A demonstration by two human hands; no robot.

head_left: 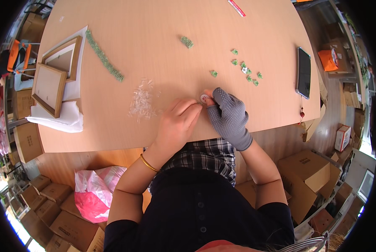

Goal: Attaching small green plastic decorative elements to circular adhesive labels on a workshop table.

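Note:
My right hand (231, 115), in a grey glove with pale dots, pinches a small round white piece (204, 98) with a pinkish mark. The thumb tip is bare. My bare left hand (179, 119) meets it there, fingers pressed together; whatever they hold is too small to make out. Left of that hand lies a loose pile of short clear plastic pieces (143, 100). Beyond the hands, several small green pieces (235, 62) are scattered around a black-and-white piece (244, 70). One green piece (213, 73) lies just past my right hand.
A long row of green pieces (104, 56) and a green clump (187, 42) lie farther off. Wooden frames (49, 89) rest on white sheets at the left. A phone (304, 72) lies by the right edge, a red-and-white strip (237, 8) at the far side. Cardboard boxes (307, 176) stand below.

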